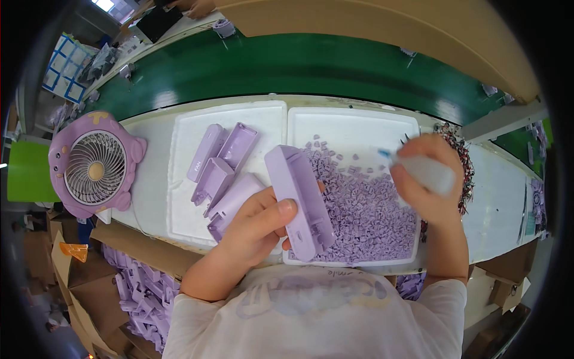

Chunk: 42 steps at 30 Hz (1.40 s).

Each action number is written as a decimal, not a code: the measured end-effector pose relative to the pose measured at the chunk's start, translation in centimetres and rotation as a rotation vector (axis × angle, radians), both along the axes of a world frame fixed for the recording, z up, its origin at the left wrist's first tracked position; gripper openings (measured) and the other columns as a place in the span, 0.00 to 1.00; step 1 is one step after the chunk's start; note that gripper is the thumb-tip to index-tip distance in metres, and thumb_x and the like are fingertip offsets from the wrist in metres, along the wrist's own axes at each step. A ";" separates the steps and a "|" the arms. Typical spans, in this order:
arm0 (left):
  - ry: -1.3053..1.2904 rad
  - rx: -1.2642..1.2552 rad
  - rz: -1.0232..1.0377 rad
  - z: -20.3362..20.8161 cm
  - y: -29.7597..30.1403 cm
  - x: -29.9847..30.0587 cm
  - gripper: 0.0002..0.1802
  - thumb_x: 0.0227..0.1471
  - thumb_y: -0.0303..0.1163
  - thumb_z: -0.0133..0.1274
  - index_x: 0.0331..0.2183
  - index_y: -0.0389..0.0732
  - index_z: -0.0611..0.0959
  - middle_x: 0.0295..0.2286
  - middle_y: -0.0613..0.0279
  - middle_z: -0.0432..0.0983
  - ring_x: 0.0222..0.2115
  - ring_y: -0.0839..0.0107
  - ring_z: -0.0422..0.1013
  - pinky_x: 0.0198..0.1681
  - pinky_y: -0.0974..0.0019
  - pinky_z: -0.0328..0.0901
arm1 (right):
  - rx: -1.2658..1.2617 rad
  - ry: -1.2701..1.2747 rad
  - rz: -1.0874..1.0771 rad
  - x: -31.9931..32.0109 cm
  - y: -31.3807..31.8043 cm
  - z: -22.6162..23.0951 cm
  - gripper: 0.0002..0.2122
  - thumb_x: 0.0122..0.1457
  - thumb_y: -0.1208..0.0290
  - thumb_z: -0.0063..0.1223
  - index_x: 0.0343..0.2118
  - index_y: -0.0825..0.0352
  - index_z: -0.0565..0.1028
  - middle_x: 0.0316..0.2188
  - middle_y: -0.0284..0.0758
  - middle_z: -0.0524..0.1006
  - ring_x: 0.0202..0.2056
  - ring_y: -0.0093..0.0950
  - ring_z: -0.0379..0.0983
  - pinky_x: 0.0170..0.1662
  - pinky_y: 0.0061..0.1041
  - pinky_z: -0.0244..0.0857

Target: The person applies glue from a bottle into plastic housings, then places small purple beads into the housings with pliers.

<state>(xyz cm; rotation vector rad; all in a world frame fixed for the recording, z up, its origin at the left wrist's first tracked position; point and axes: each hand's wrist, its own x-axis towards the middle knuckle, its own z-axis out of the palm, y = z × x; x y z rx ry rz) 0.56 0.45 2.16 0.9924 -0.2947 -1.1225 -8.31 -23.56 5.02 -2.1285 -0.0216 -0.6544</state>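
A long purple plastic housing [299, 206] is gripped in my left hand [257, 221], thumb across its near face and the hollow side turned to the right. My right hand [433, 173] wraps around a whitish squeeze bottle [426, 173] with a blue tip, which points left above a white tray [353, 119]. Many small purple plastic pieces [371, 221] fill much of that tray, below both hands. Several more purple housings [221, 161] lie in the white tray [179, 221] on the left, some with their hollow side up.
A purple fan [95, 167] stands at the left end of the bench. Beyond the bench runs a green conveyor belt [299, 66]. A bundle of small wires [463, 161] lies right of my right hand. Cardboard boxes [89, 287] with purple parts [143, 293] sit at lower left.
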 end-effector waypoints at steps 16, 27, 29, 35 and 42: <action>0.008 -0.026 -0.041 0.5 -1.2 -1.3 0.29 0.50 0.45 0.48 0.48 0.34 0.68 0.32 0.62 0.73 0.24 0.81 0.64 0.23 0.77 0.56 | 0.366 -0.016 0.355 -1.5 4.0 0.8 0.07 0.45 0.73 0.57 0.25 0.71 0.74 0.17 0.34 0.74 0.15 0.23 0.69 0.19 0.19 0.60; -0.023 -0.009 -0.016 0.6 -1.3 -1.4 0.30 0.50 0.45 0.48 0.49 0.33 0.67 0.33 0.62 0.73 0.25 0.82 0.64 0.23 0.77 0.56 | 0.313 0.044 0.332 -1.4 4.0 0.9 0.09 0.46 0.69 0.54 0.26 0.70 0.75 0.19 0.34 0.76 0.18 0.24 0.71 0.22 0.19 0.62; -0.018 -0.010 -0.016 0.5 -1.2 -1.4 0.30 0.50 0.45 0.48 0.49 0.33 0.67 0.33 0.62 0.73 0.24 0.82 0.64 0.23 0.77 0.56 | 0.314 0.047 0.344 -1.3 4.0 0.9 0.09 0.46 0.69 0.54 0.26 0.70 0.75 0.19 0.34 0.76 0.18 0.24 0.71 0.22 0.19 0.62; -0.015 -0.017 -0.010 0.5 -1.3 -1.5 0.30 0.50 0.44 0.49 0.49 0.32 0.67 0.33 0.63 0.73 0.23 0.82 0.63 0.22 0.78 0.56 | 0.324 0.064 0.341 -1.4 4.1 0.7 0.09 0.45 0.69 0.55 0.25 0.71 0.75 0.19 0.35 0.76 0.18 0.25 0.71 0.22 0.20 0.63; -0.008 -0.013 -0.001 0.4 -1.2 -1.4 0.30 0.51 0.44 0.49 0.49 0.33 0.67 0.34 0.62 0.73 0.24 0.82 0.65 0.23 0.78 0.57 | 0.354 0.070 0.376 -1.4 4.0 0.9 0.09 0.44 0.69 0.55 0.24 0.71 0.76 0.18 0.35 0.75 0.17 0.27 0.71 0.21 0.21 0.63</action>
